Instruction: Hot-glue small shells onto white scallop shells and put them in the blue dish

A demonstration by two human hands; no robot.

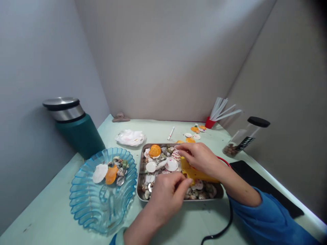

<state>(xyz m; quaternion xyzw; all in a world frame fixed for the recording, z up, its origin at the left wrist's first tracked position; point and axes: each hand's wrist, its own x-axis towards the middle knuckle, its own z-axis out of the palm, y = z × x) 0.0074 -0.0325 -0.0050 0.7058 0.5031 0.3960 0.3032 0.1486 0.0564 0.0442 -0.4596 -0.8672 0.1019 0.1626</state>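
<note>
A metal tray [139, 177] full of seashells lies in front of me. On its right side rests a yellow glue gun [196, 174], partly covered by my right hand [200, 156]. That hand's fingers are apart and reach left over the gun, close to a red-and-white striped shell [176, 155]; whether they touch it I cannot tell. My left hand [170, 191] is over the tray's front, thumb and curled index finger drawn together beside the gun; anything between them is hidden. An orange scallop shell [154, 151] and white shells [171, 164] lie further left.
A blue glass dish [81, 190] with several shells stands left, before a green bottle [79, 132]. Behind the tray are a plastic bag [130, 137], a white stick [171, 133] and loose shells [190, 140]. Right: red cup [209, 123] of sticks, jar [240, 141], black slab [265, 189], cable [217, 235].
</note>
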